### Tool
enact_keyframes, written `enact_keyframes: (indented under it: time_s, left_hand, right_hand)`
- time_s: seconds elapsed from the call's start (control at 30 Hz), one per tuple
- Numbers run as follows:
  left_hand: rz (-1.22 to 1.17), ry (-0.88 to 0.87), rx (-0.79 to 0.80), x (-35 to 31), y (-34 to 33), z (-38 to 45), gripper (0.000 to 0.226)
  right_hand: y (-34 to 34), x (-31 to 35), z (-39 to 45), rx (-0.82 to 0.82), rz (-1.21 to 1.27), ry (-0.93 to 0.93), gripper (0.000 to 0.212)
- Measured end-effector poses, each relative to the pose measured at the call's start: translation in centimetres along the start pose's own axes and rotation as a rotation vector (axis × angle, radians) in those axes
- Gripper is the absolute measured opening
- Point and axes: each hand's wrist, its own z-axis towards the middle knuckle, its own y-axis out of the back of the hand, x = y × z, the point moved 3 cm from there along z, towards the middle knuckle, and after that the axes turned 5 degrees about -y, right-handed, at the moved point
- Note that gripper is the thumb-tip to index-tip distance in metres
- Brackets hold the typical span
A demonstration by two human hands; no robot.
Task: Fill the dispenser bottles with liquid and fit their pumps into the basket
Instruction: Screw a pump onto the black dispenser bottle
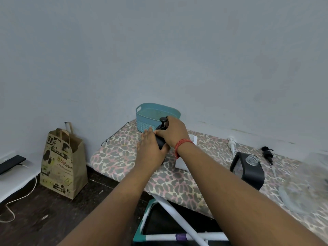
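Observation:
A black dispenser bottle [160, 143] stands on the leopard-print board [117, 153] just in front of the teal basket [142, 119]. My left hand [150, 150] wraps the bottle's body. My right hand [173, 132] grips its black pump [163, 122] at the neck. A second black bottle [248, 170] with an open glass neck stands to the right. Beyond it lie a loose white pump [231, 144] and a loose black pump [268, 153]. The basket looks empty.
A white box [182, 163] lies partly under my right forearm. Clear plastic packaging [305, 190] covers the board's right end. A brown paper bag [62, 164] stands on the dark floor at the left, by a white cable [21, 197] and a phone [10, 164].

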Motion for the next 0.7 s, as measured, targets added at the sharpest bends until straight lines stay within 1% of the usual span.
enact_keyframes:
  time_s: [0.07, 0.17, 0.2, 0.27, 0.33, 0.4, 0.47, 0.53, 0.57, 0.63, 0.7]
  left_hand:
    - [-0.007, 0.000, -0.005, 0.0, 0.0, 0.0, 0.074]
    - [0.008, -0.005, -0.017, 0.1, 0.0, -0.1, 0.082]
    - [0.015, -0.006, -0.020, 0.1, 0.0, -0.1, 0.083]
    - [0.027, -0.006, -0.026, 0.2, -0.1, -0.1, 0.080]
    - [0.035, -0.008, -0.026, 0.2, -0.1, 0.0, 0.075]
    - [0.034, -0.010, -0.025, 0.2, -0.1, 0.0, 0.074]
    - [0.038, -0.012, -0.023, 0.3, -0.1, 0.1, 0.076]
    - [0.039, -0.016, -0.022, 0.3, -0.1, 0.1, 0.076]
    - [0.036, -0.017, -0.019, 0.3, -0.1, 0.1, 0.076]
    - [0.035, -0.015, -0.012, 0.3, -0.1, 0.0, 0.076]
    - [0.043, -0.013, -0.009, 0.3, -0.1, 0.0, 0.078]
  right_hand:
    - [-0.4, -0.1, -0.2, -0.037, -0.034, 0.002, 0.042]
    - [-0.6, 0.0, -0.2, -0.045, -0.065, 0.000, 0.048]
    - [-0.4, 0.0, -0.2, -0.031, -0.082, 0.000, 0.048]
    - [0.1, 0.1, -0.1, 0.035, -0.191, 0.010, 0.037]
    - [0.6, -0.1, 0.0, 0.087, -0.233, -0.002, 0.036]
    - [1.1, -0.1, -0.1, 0.064, -0.140, -0.003, 0.043]
    - [1.8, 0.6, -0.3, 0.015, -0.054, 0.059, 0.059]
    - [2.1, 1.5, -0.3, 0.067, -0.100, 0.165, 0.072]
    - [2.1, 1.9, -0.1, 0.113, -0.185, 0.219, 0.068]
    - [2.3, 2.4, 0.5, 0.191, -0.389, 0.299, 0.045]
    - [2.4, 2.6, 1.1, 0.250, -0.490, 0.297, 0.027]
